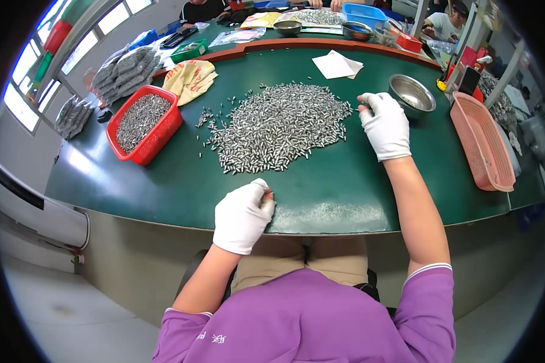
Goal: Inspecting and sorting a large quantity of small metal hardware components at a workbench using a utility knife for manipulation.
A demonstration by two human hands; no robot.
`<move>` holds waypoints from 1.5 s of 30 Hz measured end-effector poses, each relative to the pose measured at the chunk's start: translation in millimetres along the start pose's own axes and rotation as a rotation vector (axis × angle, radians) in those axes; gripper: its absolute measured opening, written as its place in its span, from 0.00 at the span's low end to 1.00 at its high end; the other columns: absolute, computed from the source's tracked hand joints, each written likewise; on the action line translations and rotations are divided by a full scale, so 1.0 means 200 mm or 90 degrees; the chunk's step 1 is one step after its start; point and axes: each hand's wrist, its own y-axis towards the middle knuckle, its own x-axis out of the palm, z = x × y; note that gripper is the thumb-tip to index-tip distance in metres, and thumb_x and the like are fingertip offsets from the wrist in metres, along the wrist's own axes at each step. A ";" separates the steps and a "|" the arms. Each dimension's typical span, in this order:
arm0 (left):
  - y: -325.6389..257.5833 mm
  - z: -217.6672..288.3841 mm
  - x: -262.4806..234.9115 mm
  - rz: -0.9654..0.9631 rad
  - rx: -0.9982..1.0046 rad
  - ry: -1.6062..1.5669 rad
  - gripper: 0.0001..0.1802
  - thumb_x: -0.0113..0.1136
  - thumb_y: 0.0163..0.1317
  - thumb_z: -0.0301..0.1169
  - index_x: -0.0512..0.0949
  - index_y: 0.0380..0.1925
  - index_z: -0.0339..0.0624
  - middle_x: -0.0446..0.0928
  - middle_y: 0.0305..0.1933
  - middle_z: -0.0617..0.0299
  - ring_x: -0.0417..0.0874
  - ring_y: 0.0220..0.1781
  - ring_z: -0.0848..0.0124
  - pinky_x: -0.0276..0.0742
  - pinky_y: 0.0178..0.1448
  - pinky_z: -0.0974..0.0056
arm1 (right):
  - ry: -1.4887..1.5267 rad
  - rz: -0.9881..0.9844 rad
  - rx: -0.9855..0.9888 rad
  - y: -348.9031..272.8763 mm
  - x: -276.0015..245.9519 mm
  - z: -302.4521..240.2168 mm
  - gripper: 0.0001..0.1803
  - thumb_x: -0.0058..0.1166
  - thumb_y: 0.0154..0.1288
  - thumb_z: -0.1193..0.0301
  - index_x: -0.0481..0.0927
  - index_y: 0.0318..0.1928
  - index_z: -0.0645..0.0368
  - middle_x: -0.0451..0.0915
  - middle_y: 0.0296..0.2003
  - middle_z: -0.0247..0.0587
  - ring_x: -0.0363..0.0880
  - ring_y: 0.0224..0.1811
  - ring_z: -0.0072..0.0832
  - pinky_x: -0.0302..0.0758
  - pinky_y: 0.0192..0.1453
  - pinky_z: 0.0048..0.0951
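A broad heap of small shiny metal pins (278,124) lies in the middle of the green table (163,196). My left hand (241,219), in a white glove with bare fingertips, rests by the table's front edge. Its fingers are curled together, and what they hold, if anything, is hidden. Just right of the heap is my right hand (386,126), gloved the same way. Its fingers are loosely bent and apart, with nothing visible between them. Beyond it stands a steel bowl (413,95), close to the knuckles.
At left stands a red basket (177,126) full of small metal pieces, beside a crumpled yellowish cloth (189,80). White paper (338,64) lies toward the back. A pink basket (483,145) sits at the right edge. A raised brown ledge (297,44) bounds the far side; people sit beyond.
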 end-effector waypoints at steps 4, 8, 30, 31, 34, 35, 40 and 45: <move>0.00 -0.01 -0.01 -0.002 0.008 -0.009 0.04 0.62 0.57 0.30 0.78 0.30 0.43 0.78 0.25 0.53 0.81 0.27 0.57 0.75 0.33 0.60 | 0.015 -0.009 -0.005 0.00 0.01 -0.01 0.08 0.57 0.62 0.64 0.84 0.40 0.47 0.79 0.37 0.38 0.79 0.41 0.38 0.78 0.46 0.39; 0.00 -0.02 0.00 -0.020 0.019 0.009 0.04 0.62 0.57 0.30 0.79 0.31 0.44 0.79 0.25 0.55 0.82 0.28 0.57 0.76 0.34 0.59 | 0.047 -0.003 0.007 -0.03 0.01 0.01 0.07 0.60 0.60 0.69 0.84 0.40 0.50 0.80 0.35 0.38 0.81 0.38 0.38 0.78 0.43 0.37; 0.04 0.00 -0.07 -0.130 -0.059 -0.053 0.04 0.61 0.56 0.25 0.77 0.32 0.40 0.78 0.23 0.57 0.78 0.23 0.68 0.74 0.32 0.67 | 0.071 0.087 0.118 0.08 -0.19 0.13 0.09 0.59 0.61 0.67 0.84 0.42 0.48 0.82 0.37 0.37 0.81 0.39 0.37 0.77 0.46 0.36; 0.05 0.00 -0.07 -0.135 -0.056 -0.056 0.04 0.61 0.56 0.25 0.77 0.32 0.40 0.78 0.23 0.57 0.78 0.23 0.68 0.74 0.32 0.67 | 0.058 0.102 0.142 0.08 -0.21 0.14 0.09 0.60 0.61 0.66 0.85 0.42 0.48 0.82 0.36 0.37 0.81 0.38 0.37 0.78 0.45 0.36; 0.05 0.00 -0.08 -0.177 -0.099 -0.056 0.04 0.60 0.57 0.30 0.78 0.32 0.45 0.79 0.27 0.55 0.81 0.30 0.56 0.76 0.36 0.57 | 0.065 0.092 0.187 0.08 -0.22 0.18 0.08 0.60 0.61 0.66 0.85 0.41 0.48 0.82 0.37 0.37 0.82 0.38 0.37 0.78 0.45 0.35; 0.05 0.00 -0.08 -0.176 -0.101 -0.068 0.04 0.61 0.57 0.30 0.78 0.31 0.45 0.79 0.26 0.55 0.81 0.30 0.55 0.76 0.36 0.57 | 0.045 0.076 0.186 0.08 -0.23 0.16 0.08 0.59 0.61 0.66 0.85 0.41 0.49 0.82 0.38 0.38 0.82 0.37 0.37 0.78 0.45 0.34; 0.05 -0.05 -0.09 -0.167 -0.071 -0.048 0.04 0.62 0.56 0.23 0.76 0.31 0.38 0.77 0.22 0.59 0.78 0.23 0.72 0.73 0.32 0.68 | 0.070 -0.108 0.228 -0.03 -0.29 0.02 0.12 0.60 0.61 0.63 0.83 0.42 0.53 0.82 0.40 0.41 0.82 0.41 0.39 0.77 0.49 0.36; 0.07 -0.08 -0.13 -0.187 -0.065 -0.108 0.06 0.64 0.55 0.22 0.76 0.31 0.38 0.79 0.27 0.55 0.81 0.27 0.65 0.76 0.34 0.67 | -0.159 -0.307 0.249 -0.33 -0.44 -0.14 0.21 0.64 0.56 0.61 0.80 0.49 0.54 0.78 0.47 0.42 0.77 0.49 0.42 0.75 0.53 0.39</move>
